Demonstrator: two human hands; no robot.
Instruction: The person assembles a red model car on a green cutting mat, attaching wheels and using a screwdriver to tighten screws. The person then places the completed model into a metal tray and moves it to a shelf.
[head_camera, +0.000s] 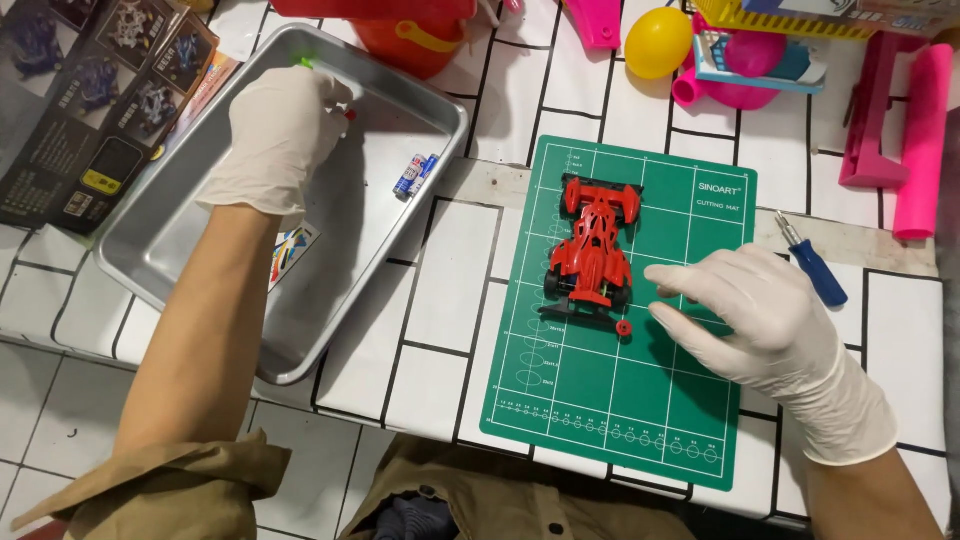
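A red toy race car lies on a green cutting mat, with a small red wheel part just below it. My right hand, in a white glove, rests flat on the mat to the right of the car, fingers spread, holding nothing. My left hand, also gloved, reaches into a metal tray and pinches a small red piece at its fingertips. Two small batteries lie in the tray near its right rim, and a colourful sticker sheet peeks out beside my forearm.
A blue-handled screwdriver lies right of the mat. A dark printed box sits left of the tray. Along the back stand a red bucket, a yellow egg and pink plastic toys. The table's front edge runs below the mat.
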